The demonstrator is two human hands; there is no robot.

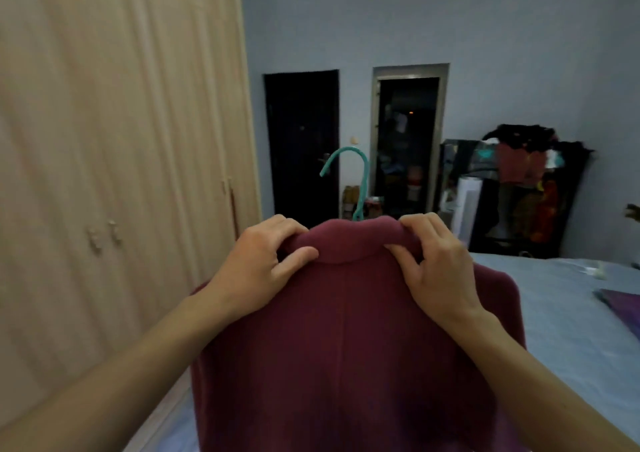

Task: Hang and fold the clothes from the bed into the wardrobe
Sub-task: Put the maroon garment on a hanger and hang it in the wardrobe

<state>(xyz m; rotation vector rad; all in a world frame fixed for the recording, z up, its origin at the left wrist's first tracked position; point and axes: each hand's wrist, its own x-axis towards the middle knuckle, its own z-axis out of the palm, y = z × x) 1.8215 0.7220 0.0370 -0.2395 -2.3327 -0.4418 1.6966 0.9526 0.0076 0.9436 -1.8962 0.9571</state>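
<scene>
Maroon garment [346, 341]: held up in the near centre of the scene, back panel toward the camera, collar at the top, body hanging straight down out of the lower edge of view. A teal hanger [360, 181] sits inside it; only the hook and neck show, rising above the collar.

Surroundings: the wardrobe [121, 140] fills the left side, its pale wood-grain doors closed, with small knobs [104, 235] at mid height. The bed [571, 313], under a light blue cover, lies to the right and behind the garment; a purple item [620, 304] rests on it at the far right edge. At the far wall stand a dark door [301, 143], an open doorway [408, 140] and a dark rack heaped with clothes [526, 181]. Nothing lies between the garment and the wardrobe doors.

Hands: the left hand [263, 264] grips the left end of the collar, fingers curled over the top, thumb pressed on the near face. The right hand [440, 261] pinches the right end likewise, fingers folded over the collar roll. Both forearms are bare and reach up from the lower corners.
</scene>
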